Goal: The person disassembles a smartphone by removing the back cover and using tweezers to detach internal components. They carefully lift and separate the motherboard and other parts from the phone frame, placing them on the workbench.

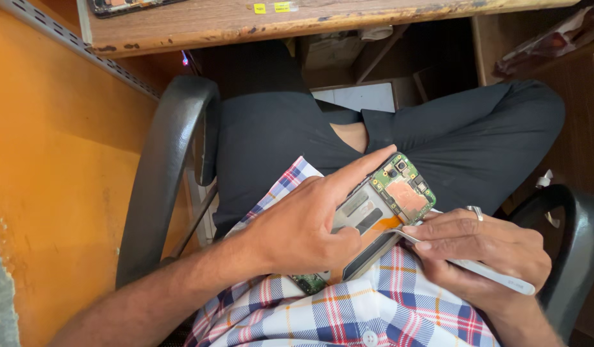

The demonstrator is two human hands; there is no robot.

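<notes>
Left hand [303, 228]: forearm bare, reaching in from lower left; index finger extended straight, thumb and other fingers curled in a grip. Right hand [486, 247]: fingers bunched in a pinch, ring on one finger, wrist bent inward.

A small repair workshop: a worn wooden workbench [245, 22] with phone parts [127, 6], beside an orange wall [46, 160].
</notes>
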